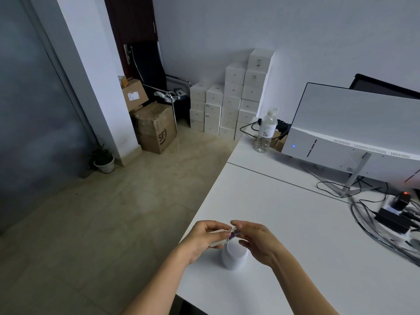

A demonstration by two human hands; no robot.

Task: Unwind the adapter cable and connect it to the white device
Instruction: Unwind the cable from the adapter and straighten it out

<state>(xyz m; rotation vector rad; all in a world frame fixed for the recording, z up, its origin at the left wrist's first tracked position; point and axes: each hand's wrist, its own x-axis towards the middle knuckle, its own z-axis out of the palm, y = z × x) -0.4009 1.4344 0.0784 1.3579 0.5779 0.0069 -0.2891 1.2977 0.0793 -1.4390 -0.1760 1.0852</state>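
A white rounded device [234,255] stands on the white table [295,223] near its left edge, just below my hands. My left hand [202,237] grips a white adapter block [217,243] whose wound cable is mostly hidden by my fingers. My right hand [254,237] pinches a small dark purple tie or cable end [234,234] at the adapter's right side. Both hands hover just above the device's top.
A white monitor [354,130] stands at the back right, with a water bottle [266,133] beside it. A power strip and tangled black cables [391,219] lie at the right. Stacked white boxes [231,98] and cardboard boxes [154,128] sit on the floor beyond.
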